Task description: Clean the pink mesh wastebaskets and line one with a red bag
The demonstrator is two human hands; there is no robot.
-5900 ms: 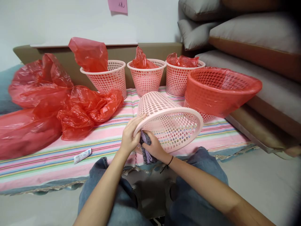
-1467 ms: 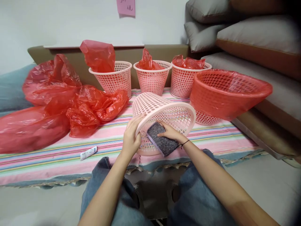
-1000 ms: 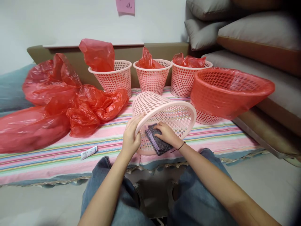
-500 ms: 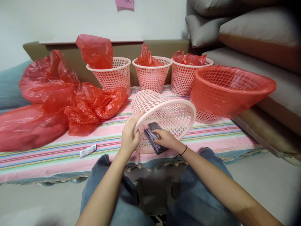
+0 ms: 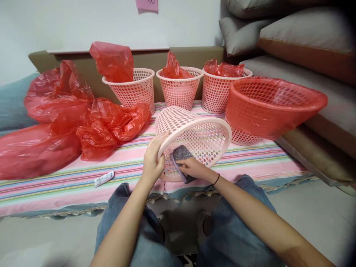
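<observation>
A pale pink perforated plastic basket point(image 5: 178, 120) lies tilted on its side before me, its mouth turned toward me and to the right. My left hand point(image 5: 153, 159) grips its rim at the left, thumb inside and fingers along the outer wall. Just inside the mouth, my right hand point(image 5: 194, 167) holds a dark grey cloth point(image 5: 182, 152) with a purple edge. The cloth lies against the lower inner wall. My right fingertips are bent against it, and part of it is hidden beneath the hand.
Several similar baskets point(image 5: 179, 87) stand behind, with red plastic bags in them. At the right, one basket has a red bag point(image 5: 261, 118) stretched over its rim. Loose red bags point(image 5: 52, 144) spread at the left. A small white tube point(image 5: 104, 179) lies on the striped cloth point(image 5: 130, 168). Cushions point(image 5: 308, 40) are stacked at right.
The cloth in my right hand has shifted and its folds lie differently, showing more of the grey face. My right hand has moved slightly down and left. My left hand and the basket stay put.
</observation>
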